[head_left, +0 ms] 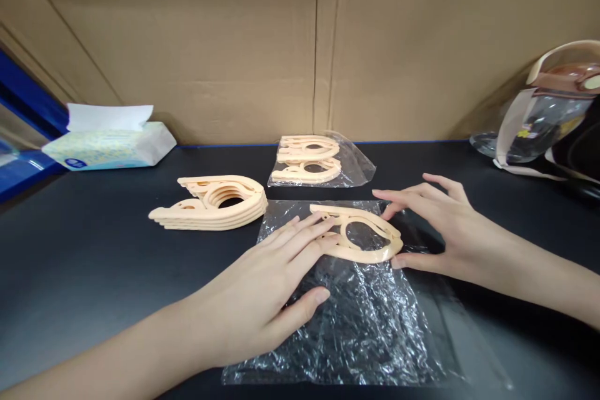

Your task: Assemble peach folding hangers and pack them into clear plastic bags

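A peach plastic folding hanger (360, 249) lies on a clear crinkled plastic bag (365, 319) spread flat on the black table. My left hand (267, 290) rests flat on the bag, fingers stretched out, its fingertips touching the hanger's left side. My right hand (440, 225) is spread open at the hanger's right end, with index finger and thumb touching its edges. To the left sits a loose stack of hangers (213, 203). Behind, a bagged set of hangers (312, 162) lies in clear plastic.
A tissue pack (110, 144) with a sheet sticking out sits at the back left beside a blue rail (28, 97). A cardboard wall (300, 44) closes off the back. At the far right stands a clear bottle in a beige holder (544, 119).
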{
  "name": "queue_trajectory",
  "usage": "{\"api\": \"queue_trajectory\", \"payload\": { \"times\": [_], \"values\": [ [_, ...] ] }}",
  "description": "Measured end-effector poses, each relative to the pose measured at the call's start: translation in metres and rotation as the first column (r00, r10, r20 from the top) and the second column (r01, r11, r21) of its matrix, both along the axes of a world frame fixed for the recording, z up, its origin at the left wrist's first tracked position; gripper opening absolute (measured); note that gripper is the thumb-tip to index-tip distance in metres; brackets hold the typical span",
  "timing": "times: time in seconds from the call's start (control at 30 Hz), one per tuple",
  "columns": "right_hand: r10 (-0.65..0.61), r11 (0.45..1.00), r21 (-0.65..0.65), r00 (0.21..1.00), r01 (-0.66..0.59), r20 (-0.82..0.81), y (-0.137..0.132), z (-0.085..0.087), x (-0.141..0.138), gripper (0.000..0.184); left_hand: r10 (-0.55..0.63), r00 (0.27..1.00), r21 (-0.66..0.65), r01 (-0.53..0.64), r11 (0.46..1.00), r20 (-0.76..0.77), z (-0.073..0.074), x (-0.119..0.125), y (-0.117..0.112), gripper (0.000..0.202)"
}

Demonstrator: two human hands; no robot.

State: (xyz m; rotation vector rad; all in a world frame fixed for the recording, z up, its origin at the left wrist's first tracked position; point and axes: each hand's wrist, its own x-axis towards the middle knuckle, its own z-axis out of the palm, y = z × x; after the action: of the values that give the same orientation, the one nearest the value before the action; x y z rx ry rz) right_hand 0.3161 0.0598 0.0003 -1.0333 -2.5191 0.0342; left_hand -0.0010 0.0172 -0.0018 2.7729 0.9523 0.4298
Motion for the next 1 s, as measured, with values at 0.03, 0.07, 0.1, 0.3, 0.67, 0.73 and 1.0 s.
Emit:
{"api": "queue_trajectory", "payload": {
  "times": [0.03,0.07,0.1,0.3,0.67,0.73,1.0],
  "values": [
    [0.003,1.000,-0.025,1.000,-0.003,-0.012,0.001,0.000,0.002,0.073,-0.003,1.000,-0.003,0.003,1.000,0.000,-0.001,0.000,0.000,0.051],
    [0.007,0.999,-0.049,1.000,-0.008,-0.026,0.002,-0.001,0.003,0.070,-0.005,1.000,-0.003,0.005,1.000,0.005,-0.002,0.000,-0.001,0.052],
    [0.010,0.998,-0.066,0.999,-0.013,-0.047,0.002,-0.002,0.002,0.067,-0.009,1.000,-0.001,0.009,1.000,0.012,-0.002,-0.001,-0.001,0.052],
    [-0.026,0.997,-0.079,0.990,0.015,-0.139,-0.003,-0.005,-0.018,0.053,-0.024,1.000,0.006,0.024,1.000,0.008,0.000,0.000,0.001,0.051],
    [-0.037,0.991,0.122,0.992,0.052,-0.117,-0.010,-0.004,-0.029,0.039,-0.012,1.000,0.017,0.012,1.000,-0.010,0.006,0.005,0.001,0.046],
    [-0.021,0.990,0.135,0.993,0.037,-0.118,-0.012,-0.004,-0.030,0.036,-0.008,1.000,0.038,0.009,0.999,-0.013,0.004,0.005,0.001,0.045],
    [0.111,0.988,0.123,0.987,-0.096,-0.115,-0.017,0.000,-0.029,0.039,-0.048,0.999,0.104,0.049,0.993,-0.010,0.001,0.006,0.001,0.046]
  ]
}}
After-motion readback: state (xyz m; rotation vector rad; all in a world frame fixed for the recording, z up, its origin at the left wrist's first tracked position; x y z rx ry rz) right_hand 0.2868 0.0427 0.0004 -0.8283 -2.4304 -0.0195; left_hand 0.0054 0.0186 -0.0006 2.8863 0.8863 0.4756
